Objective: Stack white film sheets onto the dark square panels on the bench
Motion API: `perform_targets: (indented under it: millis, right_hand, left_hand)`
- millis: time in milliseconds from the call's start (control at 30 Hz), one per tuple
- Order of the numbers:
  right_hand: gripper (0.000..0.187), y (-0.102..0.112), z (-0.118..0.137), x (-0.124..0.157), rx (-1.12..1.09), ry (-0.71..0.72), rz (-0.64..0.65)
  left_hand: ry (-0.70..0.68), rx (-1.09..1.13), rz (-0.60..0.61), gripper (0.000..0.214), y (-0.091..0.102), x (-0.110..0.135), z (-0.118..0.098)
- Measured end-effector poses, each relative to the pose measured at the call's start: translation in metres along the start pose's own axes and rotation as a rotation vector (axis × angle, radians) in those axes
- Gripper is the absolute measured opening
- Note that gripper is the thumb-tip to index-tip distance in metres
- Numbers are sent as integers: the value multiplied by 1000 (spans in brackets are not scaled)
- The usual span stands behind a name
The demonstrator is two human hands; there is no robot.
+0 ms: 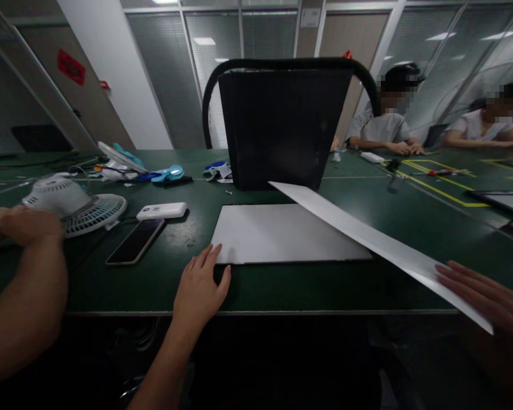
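Observation:
My left hand point(200, 287) rests on the green table point(162, 285) with fingers spread, its fingertips touching the near left corner of a flat white panel point(277, 233). My right hand point(489, 302) grips the near end of a long white sheet point(359, 230), fingers laid along its top. The sheet is lifted and slants from my hand over the panel's right side toward a black bag point(282, 125). The near end of the sheet hangs past the table's front edge.
A co-worker's forearm point(25, 285) lies at the left beside a small white fan point(74, 205). A dark phone point(135, 241) and a white power bank point(161, 210) lie left of the panel. Two people point(387, 128) sit at the far right by yellow tape lines point(440, 191).

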State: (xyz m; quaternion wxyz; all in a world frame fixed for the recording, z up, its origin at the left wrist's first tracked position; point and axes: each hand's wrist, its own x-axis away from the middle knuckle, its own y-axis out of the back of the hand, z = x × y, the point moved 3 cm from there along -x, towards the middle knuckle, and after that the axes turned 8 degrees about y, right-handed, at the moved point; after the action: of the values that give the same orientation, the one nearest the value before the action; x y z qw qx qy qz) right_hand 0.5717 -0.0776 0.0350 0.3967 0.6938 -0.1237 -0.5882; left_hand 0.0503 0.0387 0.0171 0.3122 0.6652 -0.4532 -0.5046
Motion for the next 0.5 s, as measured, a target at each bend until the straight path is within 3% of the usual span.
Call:
perform_targets:
  millis: [100,200,300,500]
  right_hand:
    - [49,-20,21,-14,10,-68,-71]
    - [38,-54,11,-8,16,-90,38]
    - [42,-78,-2,0,-9,-87,146]
    - [48,-84,1,-5,-65,-53,236]
  left_hand:
    - [46,42,-20,64,1,0,1]
    - [60,74,-31,71,0,0,4]
    - [38,96,-51,77,-2,-1,5]
    - [103,180,-177,96,5,1,5]
